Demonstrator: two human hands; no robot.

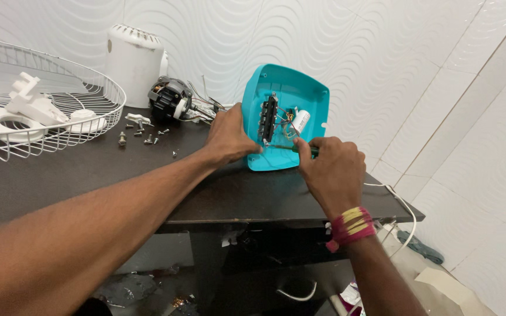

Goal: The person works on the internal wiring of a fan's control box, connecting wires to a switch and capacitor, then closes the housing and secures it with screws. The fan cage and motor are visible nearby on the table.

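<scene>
Clamped in my right hand is a slim screwdriver with a green shaft, fingers curled tight around its handle end and its tip pointing left at the foot of a black switch block with a row of buttons. That block sits inside a turquoise plastic housing shell with rounded corners, which stands tilted on its lower edge on the dark brown table top, its open inner side facing me. My left hand grips the shell's left rim, thumb pressed against the lower inside edge just beside the screwdriver tip. Inside the shell, a small white cylindrical capacitor lies right of the switch block among thin red wires. Behind my left hand rests a black electric motor with exposed windings, its wires running toward the shell. Loose metal screws lie scattered on the table near the motor. Further left stands a white wire fan guard holding white plastic parts, with a white ribbed motor cover upright behind it against the wall. A red and yellow thread band circles my right wrist.
</scene>
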